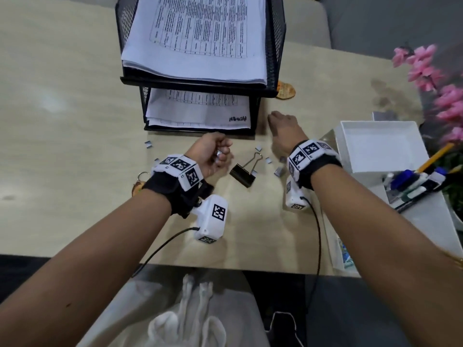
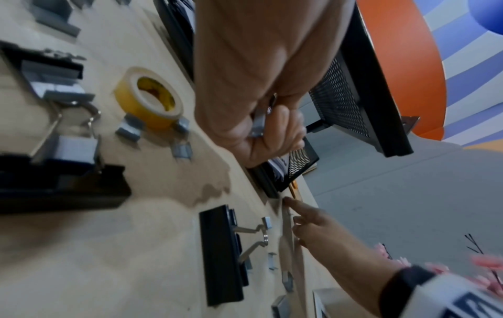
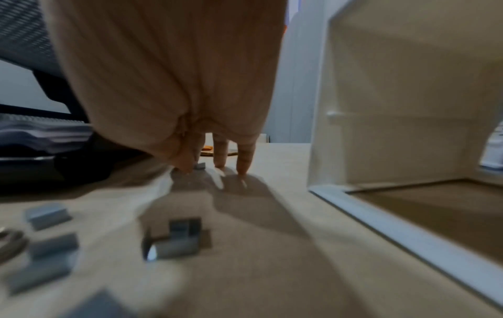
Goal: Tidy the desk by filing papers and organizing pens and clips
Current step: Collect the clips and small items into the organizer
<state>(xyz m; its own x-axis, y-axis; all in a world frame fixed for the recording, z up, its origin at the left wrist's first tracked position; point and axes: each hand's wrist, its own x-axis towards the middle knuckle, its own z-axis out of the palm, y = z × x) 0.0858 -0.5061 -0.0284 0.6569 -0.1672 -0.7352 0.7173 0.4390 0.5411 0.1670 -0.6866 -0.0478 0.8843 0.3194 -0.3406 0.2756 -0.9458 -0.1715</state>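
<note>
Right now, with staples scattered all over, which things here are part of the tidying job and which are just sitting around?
Part of the job:
- left hand, holding staple strips
- right hand, fingertips down at one small strip
- loose staple strips on the desk
- binder clip
- mesh paper tray
- white organizer with pens

Just lying about:
- tape roll
- pink flowers
- key ring

A pale wood-grain desk (image 1: 62, 108) stands before a grey floor (image 1: 375, 18).
</note>
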